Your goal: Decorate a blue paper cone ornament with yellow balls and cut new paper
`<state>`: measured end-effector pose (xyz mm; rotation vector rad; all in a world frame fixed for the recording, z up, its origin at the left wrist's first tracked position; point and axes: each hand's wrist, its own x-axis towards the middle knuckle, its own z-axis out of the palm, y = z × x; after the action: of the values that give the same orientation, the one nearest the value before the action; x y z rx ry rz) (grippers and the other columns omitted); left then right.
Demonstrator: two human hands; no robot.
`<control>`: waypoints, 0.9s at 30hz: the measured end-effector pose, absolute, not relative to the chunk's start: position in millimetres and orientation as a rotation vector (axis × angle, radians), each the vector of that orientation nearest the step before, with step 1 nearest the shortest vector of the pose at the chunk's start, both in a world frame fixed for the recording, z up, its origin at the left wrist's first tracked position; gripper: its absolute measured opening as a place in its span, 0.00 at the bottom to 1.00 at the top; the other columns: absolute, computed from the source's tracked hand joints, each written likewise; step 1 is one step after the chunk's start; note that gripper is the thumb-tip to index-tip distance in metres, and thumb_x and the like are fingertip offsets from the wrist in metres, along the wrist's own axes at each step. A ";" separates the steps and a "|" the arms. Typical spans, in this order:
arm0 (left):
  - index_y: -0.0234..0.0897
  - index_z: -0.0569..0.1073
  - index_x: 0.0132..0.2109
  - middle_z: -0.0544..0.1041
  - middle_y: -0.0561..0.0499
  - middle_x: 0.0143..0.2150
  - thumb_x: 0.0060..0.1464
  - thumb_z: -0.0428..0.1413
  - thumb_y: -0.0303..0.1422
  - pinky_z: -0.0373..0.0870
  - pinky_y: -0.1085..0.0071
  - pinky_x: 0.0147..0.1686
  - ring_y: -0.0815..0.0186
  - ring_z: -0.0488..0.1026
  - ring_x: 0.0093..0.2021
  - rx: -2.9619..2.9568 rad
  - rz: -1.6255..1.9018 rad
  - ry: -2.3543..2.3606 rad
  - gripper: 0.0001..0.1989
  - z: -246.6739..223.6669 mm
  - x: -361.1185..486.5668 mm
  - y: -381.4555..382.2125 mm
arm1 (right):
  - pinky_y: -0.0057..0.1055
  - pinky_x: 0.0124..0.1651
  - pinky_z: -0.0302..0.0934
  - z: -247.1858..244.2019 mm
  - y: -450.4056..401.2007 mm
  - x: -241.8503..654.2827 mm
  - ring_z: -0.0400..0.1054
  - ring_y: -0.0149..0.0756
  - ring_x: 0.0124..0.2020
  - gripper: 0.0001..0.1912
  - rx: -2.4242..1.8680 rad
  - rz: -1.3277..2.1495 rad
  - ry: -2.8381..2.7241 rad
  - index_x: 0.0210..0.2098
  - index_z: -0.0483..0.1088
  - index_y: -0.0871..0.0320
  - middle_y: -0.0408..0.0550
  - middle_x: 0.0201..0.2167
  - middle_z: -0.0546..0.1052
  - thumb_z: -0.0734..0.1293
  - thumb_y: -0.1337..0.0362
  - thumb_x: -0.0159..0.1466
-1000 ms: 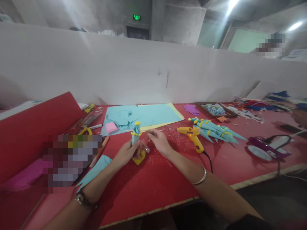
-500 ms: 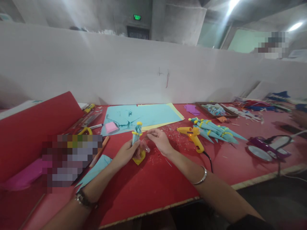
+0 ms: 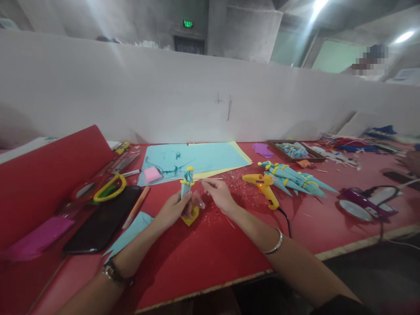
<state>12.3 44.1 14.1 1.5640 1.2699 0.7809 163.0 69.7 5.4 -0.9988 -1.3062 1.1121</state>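
My left hand (image 3: 175, 206) is closed around a small blue paper figure (image 3: 187, 178), held upright, with yellow trim and a yellow ball on top. Below the fingers are a yellow piece (image 3: 191, 217) and a clear plastic bit (image 3: 198, 200). Just to the right, my right hand (image 3: 219, 195) has its thumb and fingertips pinched together, apart from the figure. A thin pale stick (image 3: 213, 178) shows at those fingertips; whether they grip it is unclear. Farther right lies a yellow glue gun (image 3: 262, 186), its small light glowing, beside a pile of similar blue figures (image 3: 295, 178).
Blue sheets (image 3: 210, 157) lie at the back, with a pink pad (image 3: 152, 174) on their corner. Leftward are a black phone (image 3: 101, 223), yellow-handled scissors (image 3: 111, 188) and a blue paper piece (image 3: 131, 232). A tray of scraps (image 3: 297, 150) and a purple device (image 3: 369, 203) stand right.
My right fingertips have drawn together slightly, and a thin pale stick now shows beside them. My left hand and the paper figure have barely moved.
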 end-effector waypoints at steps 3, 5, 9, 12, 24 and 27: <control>0.36 0.62 0.18 0.67 0.54 0.14 0.51 0.42 0.46 0.57 0.75 0.19 0.71 0.64 0.16 1.585 0.780 1.260 0.22 14.2 12.5 44.3 | 0.30 0.36 0.62 4.1 71.3 162.1 0.68 0.30 0.28 0.08 -0.983 1.194 -1.221 0.31 0.72 0.58 0.43 0.26 0.75 0.62 0.66 0.52; 0.36 0.62 0.18 0.66 0.54 0.14 0.51 0.42 0.46 0.58 0.75 0.19 0.72 0.64 0.16 1.587 0.780 1.252 0.22 14.4 12.7 44.1 | 0.32 0.41 0.63 4.0 71.7 161.1 0.70 0.32 0.31 0.09 -0.949 1.266 -1.150 0.32 0.71 0.57 0.44 0.27 0.76 0.61 0.66 0.53; 0.36 0.62 0.18 0.67 0.54 0.14 0.51 0.42 0.47 0.58 0.75 0.19 0.71 0.65 0.16 1.593 0.791 1.240 0.22 15.0 12.5 43.5 | 0.34 0.39 0.64 5.7 70.5 160.6 0.72 0.35 0.31 0.07 -0.897 1.335 -1.103 0.30 0.68 0.57 0.45 0.28 0.76 0.62 0.62 0.55; 0.36 0.62 0.18 0.67 0.54 0.13 0.50 0.43 0.47 0.58 0.76 0.19 0.72 0.65 0.16 1.592 0.787 1.237 0.22 15.0 12.0 43.5 | 0.30 0.32 0.64 7.5 68.5 161.1 0.71 0.33 0.24 0.09 -0.895 1.327 -1.152 0.26 0.67 0.58 0.45 0.23 0.75 0.63 0.59 0.54; 0.36 0.62 0.17 0.66 0.54 0.13 0.51 0.43 0.46 0.58 0.76 0.19 0.72 0.63 0.16 1.584 0.776 1.255 0.23 18.9 14.2 41.5 | 0.31 0.35 0.64 0.4 72.6 160.3 0.71 0.32 0.26 0.09 -0.905 1.276 -1.199 0.33 0.67 0.58 0.45 0.26 0.75 0.62 0.62 0.54; 0.36 0.62 0.18 0.66 0.54 0.13 0.50 0.43 0.47 0.58 0.76 0.18 0.72 0.64 0.16 1.575 0.789 1.251 0.22 18.9 14.2 41.6 | 0.30 0.30 0.64 3.1 71.0 159.8 0.70 0.31 0.22 0.10 -0.888 1.305 -1.179 0.30 0.65 0.58 0.44 0.23 0.74 0.60 0.58 0.55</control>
<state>14.2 41.6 18.9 1.5745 1.2513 0.7893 159.8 71.0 3.1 -0.8876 -1.1792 1.3051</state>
